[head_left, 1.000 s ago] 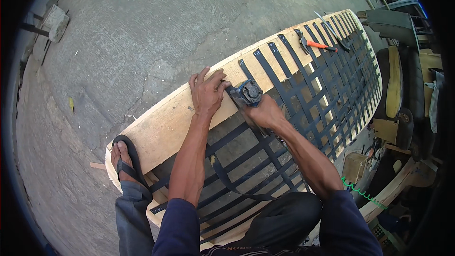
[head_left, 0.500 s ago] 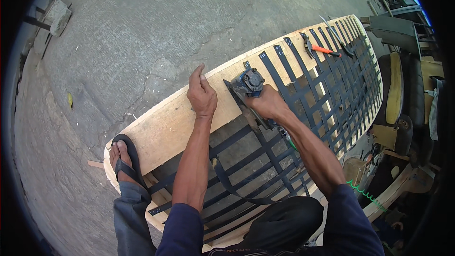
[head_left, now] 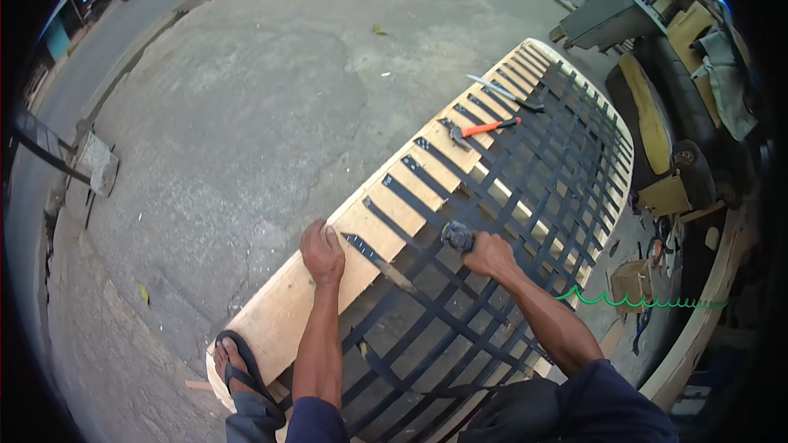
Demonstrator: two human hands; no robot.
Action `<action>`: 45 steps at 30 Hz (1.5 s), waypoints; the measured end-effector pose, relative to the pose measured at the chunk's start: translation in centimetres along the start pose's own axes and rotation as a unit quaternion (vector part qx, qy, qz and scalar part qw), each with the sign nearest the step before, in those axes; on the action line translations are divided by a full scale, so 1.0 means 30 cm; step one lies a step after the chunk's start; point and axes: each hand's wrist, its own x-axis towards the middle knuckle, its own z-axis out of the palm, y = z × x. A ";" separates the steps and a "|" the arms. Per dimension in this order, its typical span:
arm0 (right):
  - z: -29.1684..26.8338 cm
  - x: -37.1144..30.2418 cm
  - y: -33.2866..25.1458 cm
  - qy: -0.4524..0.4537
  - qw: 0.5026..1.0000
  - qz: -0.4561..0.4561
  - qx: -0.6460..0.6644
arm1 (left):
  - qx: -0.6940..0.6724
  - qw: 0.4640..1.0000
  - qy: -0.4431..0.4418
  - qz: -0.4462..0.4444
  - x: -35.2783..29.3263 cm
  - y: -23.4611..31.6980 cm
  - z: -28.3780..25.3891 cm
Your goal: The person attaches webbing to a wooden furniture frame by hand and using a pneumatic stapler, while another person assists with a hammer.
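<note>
My left hand (head_left: 322,253) is closed over the outer edge of a wooden frame (head_left: 275,305), its fingers curled past the rim and its thumb near a black strap's end. In my right hand (head_left: 492,256) is a dark air stapler (head_left: 457,235), held over the woven black webbing (head_left: 542,197) and off the board. Just right of my left hand, the black strap (head_left: 361,248) lies across the wood with pale staples in its end. Farther along the board rest an orange-handled claw hammer (head_left: 484,129) and a long silver tool (head_left: 495,89) with a dark handle.
My sandalled foot (head_left: 238,365) stands on the frame's near left corner. A coiled green air hose (head_left: 648,302) stretches off to the right. Cushions (head_left: 644,115) and a grey bench-like piece (head_left: 611,16) lie beyond the frame. Concrete floor (head_left: 238,115) spreads leftward to a road.
The stapler in my right hand has come off the board and back over the webbing. My left hand has gone from raised fingers to holding the frame's edge. The view has tilted up.
</note>
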 end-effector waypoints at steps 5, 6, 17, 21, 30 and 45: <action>0.020 -0.009 0.198 -0.003 0.998 0.005 0.064 | 0.150 0.965 -0.214 0.000 -0.062 0.149 0.026; -0.004 -0.020 0.198 -0.013 0.997 -0.011 0.079 | 0.157 0.966 -0.203 0.019 -0.056 0.157 0.012; -0.048 -0.006 0.196 -0.058 0.988 -0.027 0.141 | 0.258 0.925 -0.274 -0.047 -0.476 0.193 -0.156; -0.027 -0.004 0.192 -0.063 0.988 -0.035 0.136 | 0.273 0.935 -0.224 -0.042 -0.700 0.238 -0.208; 0.025 -0.017 0.148 -0.048 0.995 -0.029 0.079 | 0.304 0.944 -0.127 -0.022 -0.735 0.216 -0.167; 0.026 -0.082 0.019 -0.027 0.997 -0.047 0.058 | 0.158 0.824 -0.461 -0.291 -0.439 -0.410 -0.218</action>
